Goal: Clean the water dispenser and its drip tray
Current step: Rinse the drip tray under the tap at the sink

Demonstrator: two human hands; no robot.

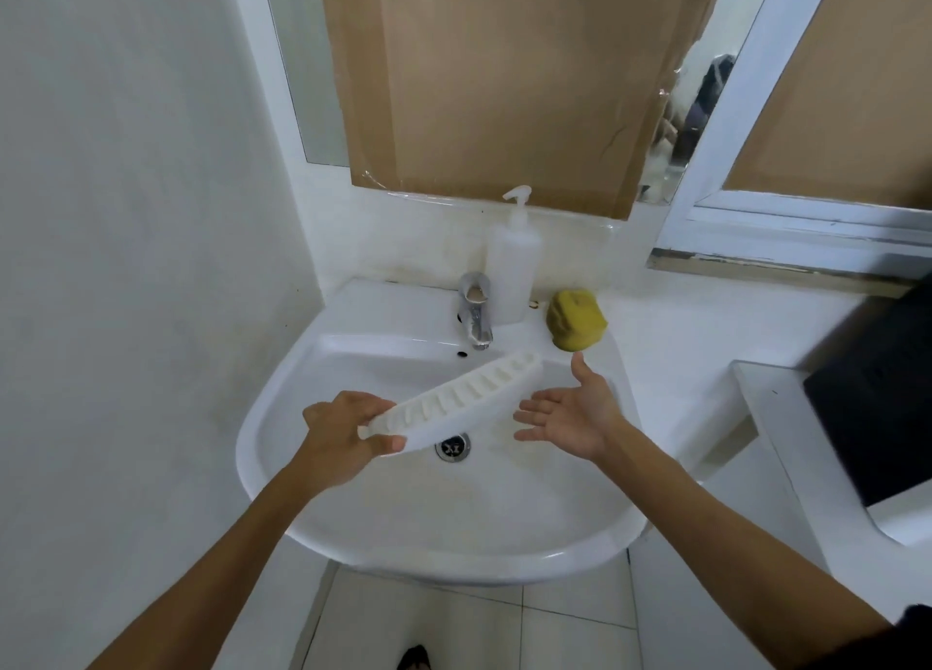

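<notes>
The white slotted drip tray [464,397] hangs tilted over the white sink [353,493], its far end up near the tap. My left hand [343,432] grips the tray's near end. Just right of the tray, my right hand [570,412] is held palm up with fingers spread, and it holds nothing. A yellow sponge [576,320] lies on the sink's back right rim, beyond my right hand. The water dispenser itself is out of view.
A chrome tap [475,311] and a white pump bottle [512,266] stand at the back of the sink. The drain [453,446] lies below the tray. A white ledge with a dark object [877,407] is at the right. Cardboard covers the mirror above.
</notes>
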